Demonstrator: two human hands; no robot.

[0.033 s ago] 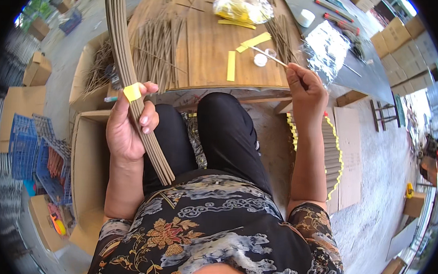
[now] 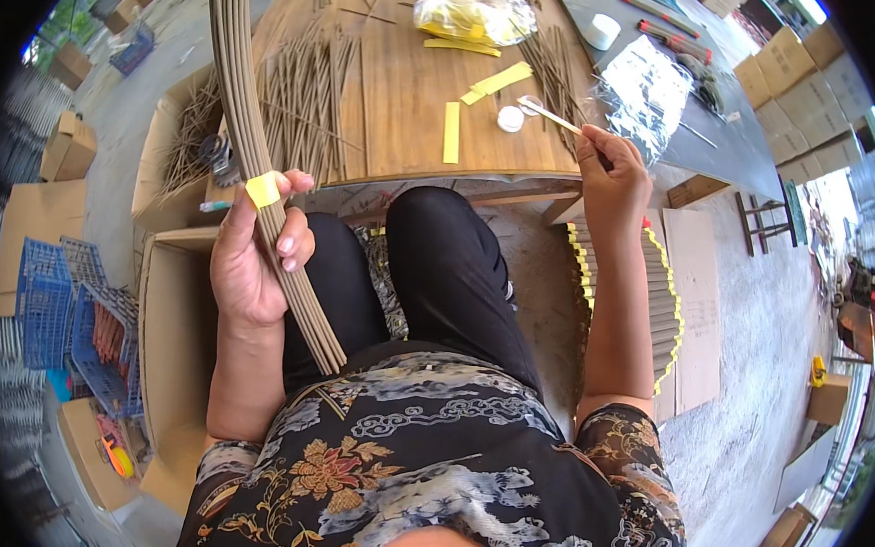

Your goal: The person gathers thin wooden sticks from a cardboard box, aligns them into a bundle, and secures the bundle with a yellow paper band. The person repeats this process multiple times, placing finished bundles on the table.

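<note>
My left hand (image 2: 257, 247) is closed around a bundle of long brown incense sticks (image 2: 242, 81), which slants from the upper left down to my lap. A yellow paper band (image 2: 262, 191) wraps the bundle's middle by my thumb. My right hand (image 2: 614, 172), raised near the table's front edge, pinches a thin pale stick (image 2: 557, 118). The stick's far end is at a small clear round dish, beside a small white round pot (image 2: 510, 119). Yellow paper strips (image 2: 452, 132) lie left of the pot, and another strip (image 2: 497, 80) lies beyond it.
Loose brown sticks (image 2: 303, 105) cover the left of the wooden table (image 2: 407, 121). A clear plastic bag (image 2: 478, 15) with yellow contents sits at its back. Banded bundles (image 2: 661, 297) are stacked low at my right. An open cardboard box (image 2: 176, 328) stands at my left.
The pale stick's tip has drawn back from the yellow paper strip to the clear round dish. My left hand still grips the bundle in much the same place.
</note>
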